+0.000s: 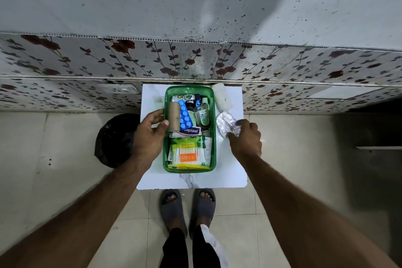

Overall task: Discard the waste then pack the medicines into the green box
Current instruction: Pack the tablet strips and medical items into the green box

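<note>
- Green box [214, 128] sits on a small white table [230, 172], packed with a blue blister pack [185, 118], small bottles [201, 113], a plaster packet [189, 131] and a cotton-swab pack [188, 155].
- Left hand [150, 135] grips a brown cardboard tube [173, 116] between thumb and fingers, above the box's left side (tube lies lengthwise, beside the blister pack).
- Right hand [245, 137] has its fingertips pinched on a crumpled silver foil strip [227, 123], on the table just right of the box.
- White bottle [222, 95] lies at the table's far right corner.
- Black bin bag [115, 139] stands on the floor left of the table.
</note>
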